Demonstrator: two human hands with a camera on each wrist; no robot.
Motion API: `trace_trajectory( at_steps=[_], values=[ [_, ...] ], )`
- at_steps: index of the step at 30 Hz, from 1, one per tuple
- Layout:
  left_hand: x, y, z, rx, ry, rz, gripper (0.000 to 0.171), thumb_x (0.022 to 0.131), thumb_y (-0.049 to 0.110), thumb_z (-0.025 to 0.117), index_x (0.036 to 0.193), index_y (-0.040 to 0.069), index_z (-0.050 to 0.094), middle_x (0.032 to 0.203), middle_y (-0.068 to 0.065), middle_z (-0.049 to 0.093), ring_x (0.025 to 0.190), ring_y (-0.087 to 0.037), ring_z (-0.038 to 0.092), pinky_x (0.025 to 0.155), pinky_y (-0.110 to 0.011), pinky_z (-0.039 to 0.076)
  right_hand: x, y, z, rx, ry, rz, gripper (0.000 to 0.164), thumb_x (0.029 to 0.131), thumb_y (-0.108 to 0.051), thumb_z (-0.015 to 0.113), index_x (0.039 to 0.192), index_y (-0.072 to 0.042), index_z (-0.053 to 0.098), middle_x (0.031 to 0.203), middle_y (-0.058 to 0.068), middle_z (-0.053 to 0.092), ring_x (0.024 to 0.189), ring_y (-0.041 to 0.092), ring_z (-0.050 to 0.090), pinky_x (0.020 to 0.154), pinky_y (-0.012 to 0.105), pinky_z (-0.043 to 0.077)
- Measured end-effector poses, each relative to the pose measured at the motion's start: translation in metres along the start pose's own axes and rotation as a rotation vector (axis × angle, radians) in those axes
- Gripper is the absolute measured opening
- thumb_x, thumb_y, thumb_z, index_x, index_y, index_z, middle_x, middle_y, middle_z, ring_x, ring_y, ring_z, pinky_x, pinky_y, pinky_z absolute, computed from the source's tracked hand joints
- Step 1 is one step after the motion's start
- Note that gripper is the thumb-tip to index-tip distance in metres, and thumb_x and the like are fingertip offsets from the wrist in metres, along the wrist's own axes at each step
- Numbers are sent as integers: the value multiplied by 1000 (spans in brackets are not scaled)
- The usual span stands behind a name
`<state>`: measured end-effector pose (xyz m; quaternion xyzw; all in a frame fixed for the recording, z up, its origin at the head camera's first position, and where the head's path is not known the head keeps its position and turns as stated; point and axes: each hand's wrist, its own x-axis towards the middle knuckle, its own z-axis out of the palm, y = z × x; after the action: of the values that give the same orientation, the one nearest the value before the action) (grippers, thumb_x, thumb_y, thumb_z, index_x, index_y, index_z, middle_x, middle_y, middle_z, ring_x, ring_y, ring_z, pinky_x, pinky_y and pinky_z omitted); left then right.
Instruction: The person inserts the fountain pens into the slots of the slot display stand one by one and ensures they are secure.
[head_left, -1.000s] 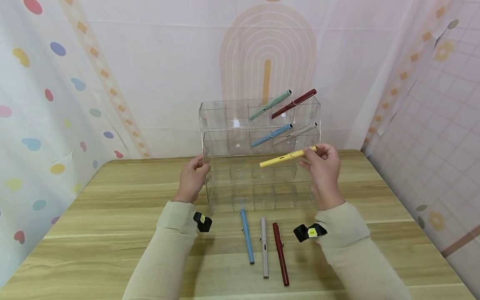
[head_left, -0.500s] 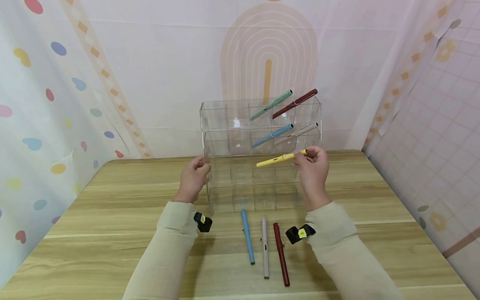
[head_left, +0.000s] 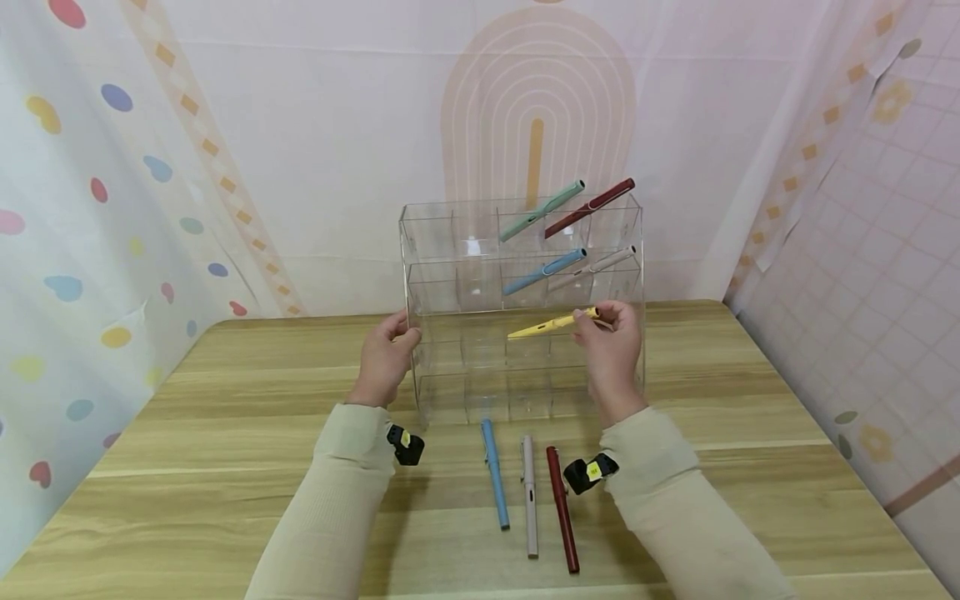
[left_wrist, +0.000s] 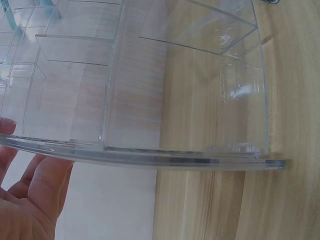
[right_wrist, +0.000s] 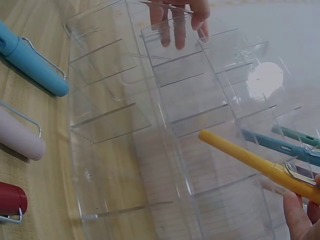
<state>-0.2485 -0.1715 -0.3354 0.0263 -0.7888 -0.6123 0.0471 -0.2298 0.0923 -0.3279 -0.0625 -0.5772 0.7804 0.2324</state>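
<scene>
A clear acrylic tiered rack point(head_left: 480, 287) stands on the table. Its left side panel is pinched by my left hand point(head_left: 385, 354), thumb on one face and fingers on the other in the left wrist view. My right hand point(head_left: 613, 350) holds a yellow pen point(head_left: 551, 323) by its clip end. The pen slants down to the left, its free end in front of the third tier's compartments. In the right wrist view, that end of the yellow pen point(right_wrist: 240, 154) hangs over a divided tier; I cannot tell if it touches.
Green point(head_left: 542, 210) and dark red point(head_left: 590, 208) pens lean in the top tier. Blue point(head_left: 545, 272) and pale grey point(head_left: 600, 263) pens lean in the second. On the table before the rack lie blue point(head_left: 495, 475), pale grey point(head_left: 529, 496) and dark red point(head_left: 562, 508) pens.
My right hand has moved left and slightly down, bringing the yellow pen closer to the third tier. My left hand has stayed on the rack's side.
</scene>
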Motion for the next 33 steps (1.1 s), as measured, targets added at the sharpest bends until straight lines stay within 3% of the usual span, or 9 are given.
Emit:
trace_trajectory(
  at_steps=[13, 21, 33],
  values=[
    [-1, -1, 1, 16, 4, -2, 48, 99, 13, 46, 147, 11, 41, 133, -21, 49, 115, -31, 50, 93, -46, 47, -1, 7, 3, -48, -11, -10, 19, 88, 6, 62, 98, -2, 48, 96, 5, 47, 79, 8, 55, 62, 18, 52],
    [-2, 0, 0, 33, 9, 8, 47, 99, 13, 46, 146, 9, 43, 131, -20, 50, 113, -29, 50, 87, -41, 48, -3, 12, 1, -115, -47, -40, 20, 88, 5, 63, 101, 0, 48, 98, 5, 47, 83, 8, 55, 65, 17, 51],
    [1, -4, 0, 33, 20, 12, 46, 99, 13, 47, 145, 10, 45, 128, -19, 51, 107, -25, 49, 80, -34, 47, -6, 12, -2, -118, -87, -74, 24, 87, 8, 62, 107, 7, 48, 97, 5, 49, 82, 7, 56, 66, 16, 52]
  ],
)
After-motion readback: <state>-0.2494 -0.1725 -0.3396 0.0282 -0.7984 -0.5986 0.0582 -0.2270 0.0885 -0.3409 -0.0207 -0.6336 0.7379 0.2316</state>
